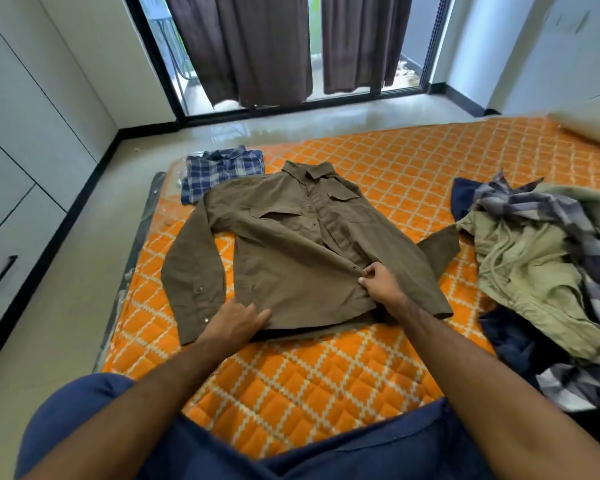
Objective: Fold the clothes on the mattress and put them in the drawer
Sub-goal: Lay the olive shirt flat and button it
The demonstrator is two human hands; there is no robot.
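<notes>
A brown long-sleeved shirt (291,244) lies spread front-up on the orange quilted mattress (309,382), collar pointing away from me. My left hand (234,323) grips the shirt's bottom hem at its left part. My right hand (378,280) pinches the button placket near the lowest button. A folded blue plaid shirt (219,169) rests at the mattress's far left corner. A heap of unfolded clothes (548,271) lies on the right, with an olive drawstring garment and plaid fabric on top.
White drawer fronts with a black handle (0,271) line the left wall across a strip of floor. Brown curtains (274,46) hang over a glass door ahead. A pale pillow (593,129) sits at the far right of the mattress.
</notes>
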